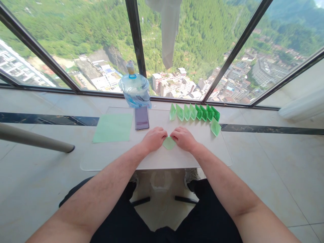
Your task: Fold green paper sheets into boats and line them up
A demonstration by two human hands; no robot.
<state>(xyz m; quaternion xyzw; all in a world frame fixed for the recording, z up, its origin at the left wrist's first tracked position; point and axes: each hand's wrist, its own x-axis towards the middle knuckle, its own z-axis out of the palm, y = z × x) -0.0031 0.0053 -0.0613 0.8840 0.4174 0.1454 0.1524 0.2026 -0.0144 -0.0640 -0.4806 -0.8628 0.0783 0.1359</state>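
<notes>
A small piece of folded light green paper [169,143] lies on the white table [157,158], close to its front edge. My left hand [155,139] pinches its upper left corner, fingers closed. At the upper right corner, my right hand [184,137] pinches the same paper. Its top edge is partly hidden by the fingertips. Beyond my right hand stands a row of folded green paper boats [187,112], pale at the left and darker at the right. One more pale paper boat [215,127] sits apart, just in front of the row's right end.
Left on the table lies a flat stack of light green paper [113,128], with a phone [141,118] beside it. A large clear water bottle [135,88] stands behind the phone by the window. A grey pole [37,137] slants in from the left.
</notes>
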